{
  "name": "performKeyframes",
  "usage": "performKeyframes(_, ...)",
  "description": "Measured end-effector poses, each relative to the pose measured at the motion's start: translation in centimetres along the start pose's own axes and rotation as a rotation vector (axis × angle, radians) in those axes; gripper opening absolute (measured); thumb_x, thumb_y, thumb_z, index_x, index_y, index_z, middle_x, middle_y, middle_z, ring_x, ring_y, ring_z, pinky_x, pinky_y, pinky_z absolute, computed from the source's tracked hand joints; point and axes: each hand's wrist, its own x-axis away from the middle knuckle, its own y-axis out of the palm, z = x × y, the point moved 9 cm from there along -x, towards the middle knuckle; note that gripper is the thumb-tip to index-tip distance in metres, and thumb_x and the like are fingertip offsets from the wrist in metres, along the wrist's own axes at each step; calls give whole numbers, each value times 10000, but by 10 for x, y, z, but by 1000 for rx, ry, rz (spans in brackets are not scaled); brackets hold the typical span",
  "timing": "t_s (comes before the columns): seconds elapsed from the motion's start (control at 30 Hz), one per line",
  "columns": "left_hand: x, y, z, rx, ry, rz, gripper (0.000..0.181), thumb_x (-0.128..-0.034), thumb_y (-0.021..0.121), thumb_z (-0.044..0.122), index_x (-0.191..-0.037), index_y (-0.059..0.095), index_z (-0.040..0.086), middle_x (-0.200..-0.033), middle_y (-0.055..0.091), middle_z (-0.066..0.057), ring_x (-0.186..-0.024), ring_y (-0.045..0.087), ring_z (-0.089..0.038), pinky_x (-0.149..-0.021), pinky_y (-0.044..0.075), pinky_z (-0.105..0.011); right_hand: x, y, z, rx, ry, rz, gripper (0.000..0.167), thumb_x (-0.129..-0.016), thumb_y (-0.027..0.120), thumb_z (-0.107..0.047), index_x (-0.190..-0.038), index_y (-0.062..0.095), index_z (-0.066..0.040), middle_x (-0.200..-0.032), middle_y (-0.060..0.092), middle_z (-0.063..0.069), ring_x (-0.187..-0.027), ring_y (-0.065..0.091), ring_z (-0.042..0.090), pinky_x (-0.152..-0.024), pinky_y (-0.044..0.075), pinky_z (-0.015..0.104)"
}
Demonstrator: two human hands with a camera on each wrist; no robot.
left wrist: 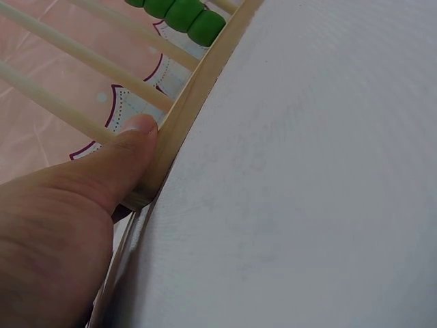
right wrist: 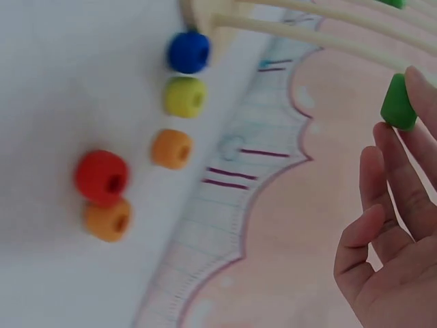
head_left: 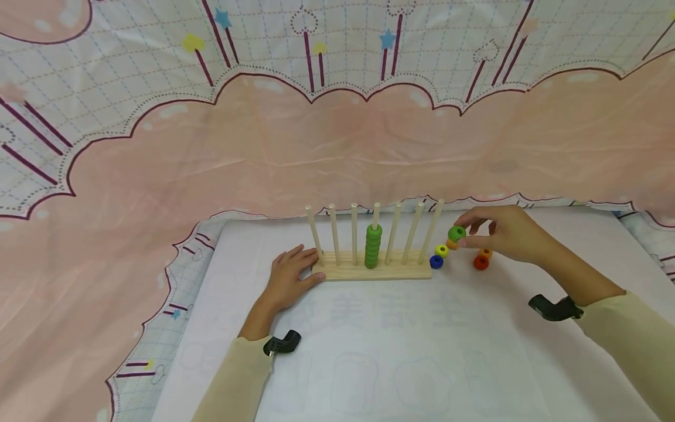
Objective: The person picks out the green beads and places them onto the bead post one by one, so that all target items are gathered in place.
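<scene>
A wooden peg rack (head_left: 343, 273) stands on the white tabletop, with several upright pegs. A stack of green beads (head_left: 372, 246) sits on its middle peg. At the rack's left end, my left hand (head_left: 289, 279) holds the base, the thumb (left wrist: 130, 154) on its front edge; the other fingers are mostly hidden in the left wrist view. My right hand (head_left: 503, 234) pinches a loose green bead (right wrist: 399, 104) between thumb and fingertips, raised to the right of the rack. The other beads on the peg stay out of its touch.
Right of the rack lie a blue bead (right wrist: 189, 52), a yellow bead (right wrist: 184, 97) and an orange bead (right wrist: 171, 149). A red bead (head_left: 480, 262) lies beside another orange bead (right wrist: 108, 219). Behind the table hangs a pink patterned cloth (head_left: 337, 146).
</scene>
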Motion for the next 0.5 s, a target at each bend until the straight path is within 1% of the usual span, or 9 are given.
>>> performKeyframes(0.13,-1,0,0,-2,5,2,596,-951,703,429,-1437,600,101,-1538,538,-55,-1485,364,-337,-1165,235,-619,-1,-20,-5,-6,31,63,347,-845,853,-348,-1152,754,-221,-973,729,-44,-918,581,153,-730,470,236)
performKeyframes(0.27,-2,0,1,12,4,4,597,-947,710,432,-1438,601,110,-1535,541,-44,-1393,412,-320,-1089,286,-592,-3,-42,-13,-39,51,145,330,-873,828,-338,-1172,751,-222,-1011,726,-24,-940,569,159,-748,455,190)
performKeyframes(0.37,-2,-1,1,33,8,12,598,-940,723,416,-1433,603,100,-1530,546,-48,-1330,445,-306,-1072,305,-572,-6,-56,-23,-66,37,216,281,-897,805,-333,-1154,751,-235,-1009,715,-44,-938,568,122,-761,433,161)
performKeyframes(0.5,-2,-2,0,42,15,24,587,-934,736,394,-1419,615,87,-1520,556,-55,-1232,501,-285,-1039,350,-538,-13,-66,-44,-108,-23,282,239,-909,791,-310,-1136,751,-245,-1005,702,-77,-915,567,79,-779,421,176)
